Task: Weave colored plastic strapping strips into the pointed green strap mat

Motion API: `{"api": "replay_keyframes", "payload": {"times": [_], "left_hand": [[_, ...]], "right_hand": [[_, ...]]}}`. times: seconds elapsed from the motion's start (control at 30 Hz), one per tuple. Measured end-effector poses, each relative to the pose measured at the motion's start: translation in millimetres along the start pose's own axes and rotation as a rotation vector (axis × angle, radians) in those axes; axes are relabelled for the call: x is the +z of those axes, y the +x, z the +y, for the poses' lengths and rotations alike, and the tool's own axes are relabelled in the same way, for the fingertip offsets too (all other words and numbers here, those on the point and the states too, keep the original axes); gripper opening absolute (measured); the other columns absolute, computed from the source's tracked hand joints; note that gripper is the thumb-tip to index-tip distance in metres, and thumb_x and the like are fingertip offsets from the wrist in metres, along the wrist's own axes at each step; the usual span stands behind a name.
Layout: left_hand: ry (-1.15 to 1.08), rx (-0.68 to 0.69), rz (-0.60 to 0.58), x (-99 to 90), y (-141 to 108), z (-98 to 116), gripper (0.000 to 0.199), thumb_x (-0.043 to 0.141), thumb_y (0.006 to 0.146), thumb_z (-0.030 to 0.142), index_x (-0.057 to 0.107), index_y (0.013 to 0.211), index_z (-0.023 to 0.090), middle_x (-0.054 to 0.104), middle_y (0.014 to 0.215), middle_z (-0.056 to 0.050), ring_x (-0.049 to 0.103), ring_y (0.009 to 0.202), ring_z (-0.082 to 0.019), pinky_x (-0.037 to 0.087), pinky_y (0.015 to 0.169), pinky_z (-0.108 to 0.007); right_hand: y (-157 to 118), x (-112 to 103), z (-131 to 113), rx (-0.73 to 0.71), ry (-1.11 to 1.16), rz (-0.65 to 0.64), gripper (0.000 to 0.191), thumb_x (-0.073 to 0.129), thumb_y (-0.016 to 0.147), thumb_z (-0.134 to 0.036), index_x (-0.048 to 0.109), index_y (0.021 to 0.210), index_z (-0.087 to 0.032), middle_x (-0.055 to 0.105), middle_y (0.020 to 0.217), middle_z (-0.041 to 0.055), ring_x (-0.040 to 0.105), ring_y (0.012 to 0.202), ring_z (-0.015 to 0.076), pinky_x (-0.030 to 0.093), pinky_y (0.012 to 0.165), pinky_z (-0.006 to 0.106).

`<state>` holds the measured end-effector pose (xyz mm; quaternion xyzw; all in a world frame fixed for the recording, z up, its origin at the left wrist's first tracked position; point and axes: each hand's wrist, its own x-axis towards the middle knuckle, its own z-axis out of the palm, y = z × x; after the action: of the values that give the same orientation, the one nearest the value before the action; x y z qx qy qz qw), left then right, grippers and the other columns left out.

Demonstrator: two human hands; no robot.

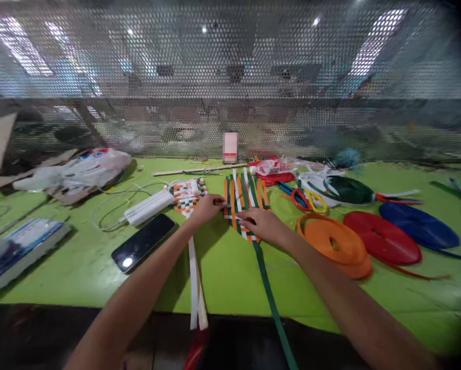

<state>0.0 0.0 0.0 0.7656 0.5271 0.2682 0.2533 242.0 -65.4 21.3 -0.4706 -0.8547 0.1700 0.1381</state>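
Note:
A half-woven fan-shaped piece of orange, green and white flat strips (259, 191) lies in front of me, its upper strips loose and its lower part plaited. At its left edge my left hand (210, 207) has its fingers pinched together; whatever is between them is too small to make out. My right hand (264, 224) rests on the lower right of the weave, with thumb and fingers closed on the strips. From the tip a long green strip (269, 288) runs down over the table edge. A second, checkered woven piece (184, 198) lies left of my left hand, white strips trailing from it.
Rolls of orange (318, 236), red (392, 241), blue (423, 226) and dark green strip (349, 190) lie right, beside scissors (315, 201). Left are a phone (143, 241), a white power strip (147, 208) and plastic bags (95, 167). A perforated metal screen (176, 77) stands behind.

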Motion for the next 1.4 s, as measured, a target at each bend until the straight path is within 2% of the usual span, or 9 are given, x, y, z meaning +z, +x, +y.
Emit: {"api": "replay_keyframes", "payload": {"times": [0.3, 0.47, 0.63, 0.77, 0.9, 0.97, 1.1, 1.4], "left_hand": [[-0.028, -0.003, 0.026, 4.9, -4, 11, 0.015, 0.069, 0.087, 0.022, 0.080, 0.094, 0.015, 0.079, 0.088, -0.007, 0.068, 0.077, -0.019, 0.048, 0.073, -0.027], [-0.070, -0.025, 0.053, 6.8, -4, 15, 0.012, 0.073, 0.085, 0.023, 0.079, 0.090, 0.015, 0.077, 0.083, -0.005, 0.065, 0.074, -0.017, 0.047, 0.070, -0.026], [-0.117, -0.041, 0.025, 9.2, -2, 14, 0.014, 0.075, 0.083, 0.027, 0.079, 0.088, 0.016, 0.075, 0.077, -0.004, 0.065, 0.070, -0.016, 0.045, 0.064, -0.025], [-0.110, -0.015, 0.009, 8.7, 1, 9, 0.016, 0.069, 0.085, 0.024, 0.081, 0.093, 0.017, 0.078, 0.083, -0.005, 0.068, 0.074, -0.018, 0.049, 0.070, -0.026], [-0.095, 0.031, -0.022, 6.8, 3, 4, 0.028, 0.057, 0.087, 0.013, 0.082, 0.098, 0.020, 0.080, 0.094, -0.004, 0.071, 0.085, -0.020, 0.052, 0.077, -0.028], [-0.113, 0.034, -0.025, 6.4, 3, 3, 0.028, 0.057, 0.086, 0.013, 0.082, 0.098, 0.020, 0.081, 0.095, -0.004, 0.072, 0.086, -0.021, 0.053, 0.079, -0.029], [-0.192, 0.021, -0.011, 7.7, 4, 3, 0.020, 0.064, 0.084, 0.016, 0.081, 0.094, 0.017, 0.080, 0.093, -0.007, 0.073, 0.086, -0.022, 0.056, 0.081, -0.031], [-0.479, -0.081, 0.017, 16.5, 14, -2, 0.009, 0.068, 0.078, 0.010, 0.073, 0.084, 0.014, 0.078, 0.083, -0.009, 0.073, 0.080, -0.019, 0.058, 0.078, -0.031]], "right_hand": [[2, 4, 3, 0.010, 0.008, 0.021, 0.032, 0.058, 0.100, -0.035, 0.071, 0.126, -0.025, 0.074, 0.123, 0.0070, 0.068, 0.107, 0.0235, 0.044, 0.081, 0.027], [3, 5, 4, 0.114, 0.035, 0.029, 0.028, 0.066, 0.095, -0.038, 0.069, 0.117, -0.021, 0.076, 0.099, 0.0069, 0.068, 0.084, 0.0207, 0.039, 0.068, 0.026], [3, 5, 4, 0.104, 0.068, 0.032, 0.023, 0.067, 0.094, -0.038, 0.069, 0.109, -0.020, 0.073, 0.090, 0.0054, 0.063, 0.076, 0.0174, 0.036, 0.065, 0.025], [3, 5, 5, 0.105, 0.088, 0.039, 0.022, 0.067, 0.094, -0.038, 0.069, 0.107, -0.021, 0.072, 0.088, 0.0040, 0.062, 0.074, 0.0167, 0.035, 0.064, 0.025], [2, 5, 5, 0.098, 0.088, 0.045, 0.022, 0.067, 0.094, -0.039, 0.070, 0.106, -0.021, 0.072, 0.088, 0.0040, 0.061, 0.074, 0.0169, 0.035, 0.064, 0.025], [2, 4, 4, 0.093, 0.091, 0.043, 0.022, 0.066, 0.094, -0.039, 0.070, 0.106, -0.020, 0.072, 0.088, 0.0044, 0.061, 0.073, 0.0170, 0.035, 0.064, 0.026], [2, 3, 3, 0.096, 0.092, 0.044, 0.022, 0.066, 0.094, -0.038, 0.070, 0.107, -0.021, 0.073, 0.090, 0.0050, 0.062, 0.075, 0.0176, 0.035, 0.065, 0.026], [1, 1, 0, 0.090, 0.085, 0.042, 0.017, 0.065, 0.095, -0.035, 0.070, 0.105, -0.022, 0.072, 0.085, 0.0026, 0.061, 0.075, 0.0173, 0.034, 0.065, 0.024]]}}
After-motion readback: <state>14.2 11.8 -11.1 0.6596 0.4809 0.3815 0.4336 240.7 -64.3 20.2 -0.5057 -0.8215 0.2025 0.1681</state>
